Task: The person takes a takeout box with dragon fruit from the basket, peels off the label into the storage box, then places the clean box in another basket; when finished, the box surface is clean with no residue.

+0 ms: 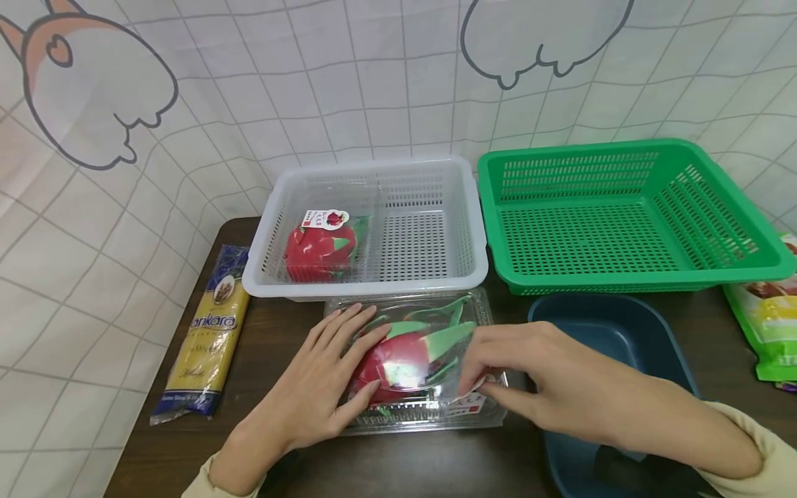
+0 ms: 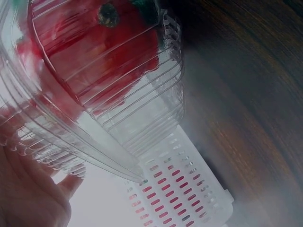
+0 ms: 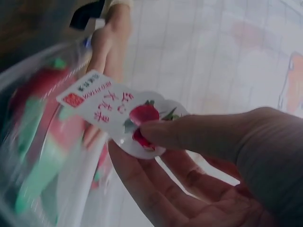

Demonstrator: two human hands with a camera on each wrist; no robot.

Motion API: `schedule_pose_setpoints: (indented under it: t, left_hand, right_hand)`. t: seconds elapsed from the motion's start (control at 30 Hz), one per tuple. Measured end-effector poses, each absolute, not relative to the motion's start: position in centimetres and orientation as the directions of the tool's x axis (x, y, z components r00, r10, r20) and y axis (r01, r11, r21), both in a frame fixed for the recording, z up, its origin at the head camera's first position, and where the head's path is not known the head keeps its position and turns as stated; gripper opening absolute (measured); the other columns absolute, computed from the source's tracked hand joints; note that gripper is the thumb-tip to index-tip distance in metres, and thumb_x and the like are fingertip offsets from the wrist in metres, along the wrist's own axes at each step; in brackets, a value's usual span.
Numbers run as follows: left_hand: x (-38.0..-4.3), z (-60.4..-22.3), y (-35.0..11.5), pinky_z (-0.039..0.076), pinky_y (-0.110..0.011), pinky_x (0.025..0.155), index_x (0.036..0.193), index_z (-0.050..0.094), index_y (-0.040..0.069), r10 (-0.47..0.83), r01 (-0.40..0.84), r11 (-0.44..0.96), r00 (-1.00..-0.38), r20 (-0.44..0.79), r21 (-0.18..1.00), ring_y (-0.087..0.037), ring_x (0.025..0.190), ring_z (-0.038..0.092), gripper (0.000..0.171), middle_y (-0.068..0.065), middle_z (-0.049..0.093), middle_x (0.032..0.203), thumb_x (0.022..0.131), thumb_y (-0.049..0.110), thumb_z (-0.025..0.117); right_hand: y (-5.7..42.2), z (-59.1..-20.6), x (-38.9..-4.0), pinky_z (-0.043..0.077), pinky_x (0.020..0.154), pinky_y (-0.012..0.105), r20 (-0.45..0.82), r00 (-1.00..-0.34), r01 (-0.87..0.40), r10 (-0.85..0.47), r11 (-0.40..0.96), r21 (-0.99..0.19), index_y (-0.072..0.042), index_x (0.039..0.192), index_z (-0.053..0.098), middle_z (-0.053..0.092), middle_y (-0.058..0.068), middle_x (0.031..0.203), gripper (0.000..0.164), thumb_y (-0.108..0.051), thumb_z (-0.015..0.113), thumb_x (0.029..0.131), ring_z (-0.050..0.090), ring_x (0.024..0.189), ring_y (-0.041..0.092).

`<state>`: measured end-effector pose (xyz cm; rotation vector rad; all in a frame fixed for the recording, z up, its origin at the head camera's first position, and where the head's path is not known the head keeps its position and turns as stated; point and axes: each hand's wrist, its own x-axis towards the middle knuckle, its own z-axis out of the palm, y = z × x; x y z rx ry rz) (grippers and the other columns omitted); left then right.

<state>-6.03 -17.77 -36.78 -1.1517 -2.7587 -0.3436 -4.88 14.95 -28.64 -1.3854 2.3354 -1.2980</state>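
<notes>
A clear plastic clamshell box point(image 1: 398, 418) lies on the table in front of the white basket, with a red dragon fruit point(image 1: 389, 366) with green scales inside. My left hand point(image 1: 326, 377) rests along the box's left side, fingers spread and extended over the lid. At the box's front right corner, my right hand point(image 1: 529, 373) pinches a white label point(image 3: 113, 111) between thumb and fingers. The label carries a dragon fruit picture and red lettering. In the right wrist view its rounded end is in the pinch, while the narrow end overlaps the box.
Behind the box stands a white basket point(image 1: 367, 288) holding another boxed dragon fruit point(image 1: 317, 252). A green basket point(image 1: 629, 282) stands to its right, with a dark blue bin point(image 1: 598, 321) in front. A yellow pasta packet point(image 1: 208, 339) lies left; a green bag point(image 1: 772, 325) lies far right.
</notes>
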Motion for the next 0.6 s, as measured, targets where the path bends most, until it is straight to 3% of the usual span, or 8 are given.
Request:
schedule_pose_setpoints:
  t: [0.33,0.6]
  left_hand:
    - [-6.0,-36.9,-17.9,0.023,-0.056,0.124,0.16,0.04,0.017,0.679,0.709,0.69,-0.704,0.208,0.147,-0.032,0.155,0.026,0.071,-0.011,0.033,0.167,0.098,0.047,0.058]
    - [-6.1,-36.9,-17.9,0.025,-0.058,0.123,0.16,0.04,0.017,0.681,0.711,0.686,-0.702,0.208,0.155,-0.031,0.155,0.027,0.072,-0.01,0.032,0.167,0.097,0.046,0.061]
  right_hand:
    - [23.2,-29.7,-5.6,0.06,0.074,0.025,0.213,-0.683,-0.623,-0.699,0.405,-0.669,-0.032,0.112,0.07,0.068,-0.016,0.104,0.046,0.003,0.082,0.086,0.068,0.092,0.005]
    - [26.5,-32.2,-6.3,0.06,0.069,0.024,0.066,-0.746,-0.507,-0.663,0.5,-0.702,-0.026,0.11,0.072,0.07,-0.012,0.103,0.036,0.003,0.079,0.089,0.067,0.09,0.004]
